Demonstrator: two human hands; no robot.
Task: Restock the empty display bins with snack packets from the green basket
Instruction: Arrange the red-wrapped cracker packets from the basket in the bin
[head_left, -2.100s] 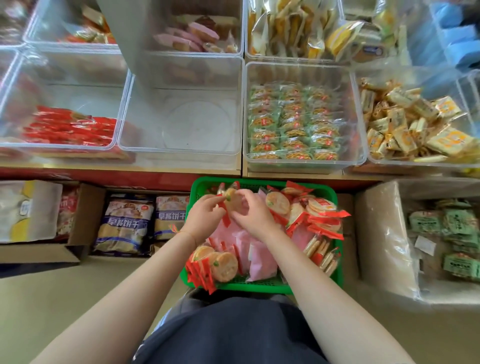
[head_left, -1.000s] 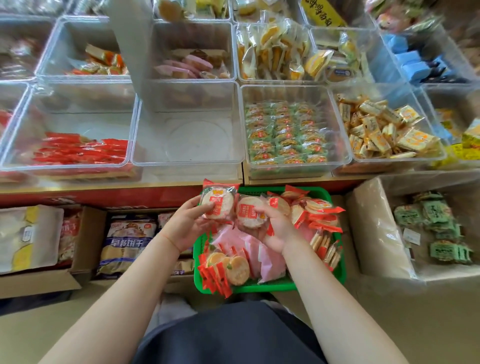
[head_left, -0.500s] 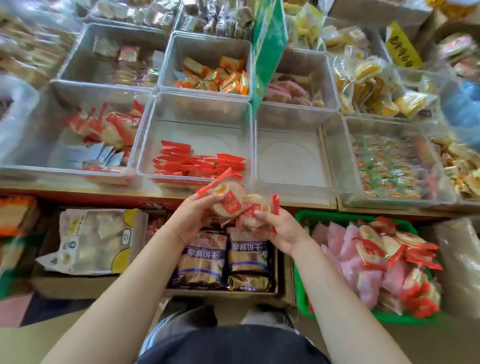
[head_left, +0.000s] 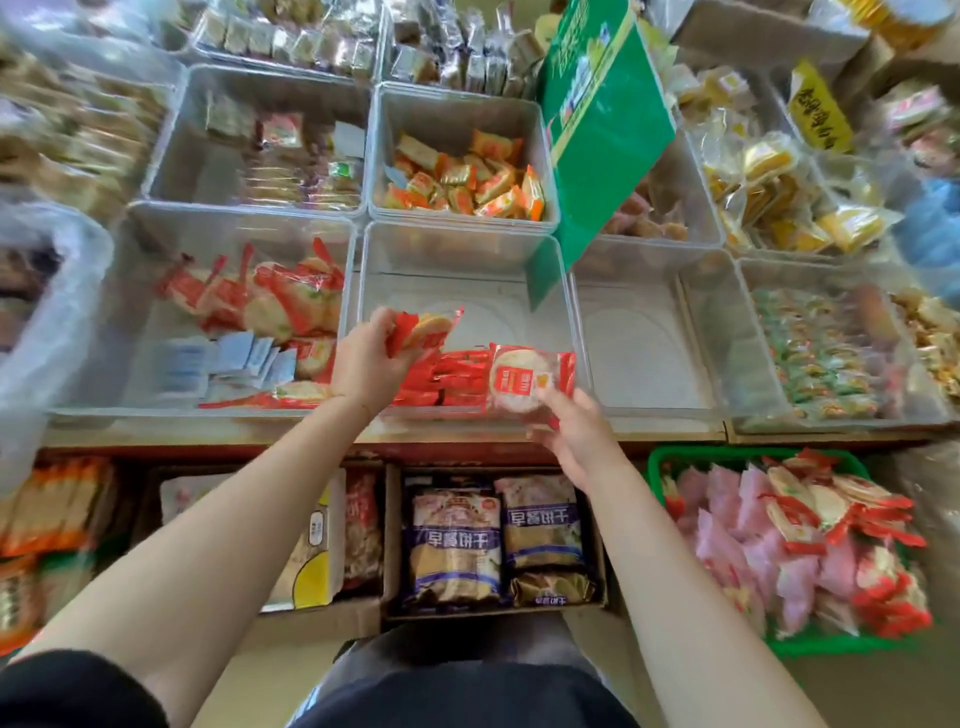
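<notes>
In the head view, the left hand (head_left: 366, 361) reaches over the front wall of a clear display bin (head_left: 467, 270), its fingers (head_left: 382, 325) curled round a red-edged cracker packet (head_left: 423, 330) held tilted above the bin's floor. The right hand (head_left: 571, 434) hovers at the bin's front rim, thumb and fingertips pinching a second cracker packet (head_left: 524, 382) by its lower edge; this one faces up, a round pale cracker under clear film with a red square label. A row of red packets (head_left: 447, 376) already lies along the bin's front wall, between the two hands. The neighbouring bin (head_left: 639, 332) to the right shows only its bare floor. The green basket (head_left: 727, 457) sits lower right, below the counter (head_left: 311, 434), heaped with pink and red-trimmed packets.
</notes>
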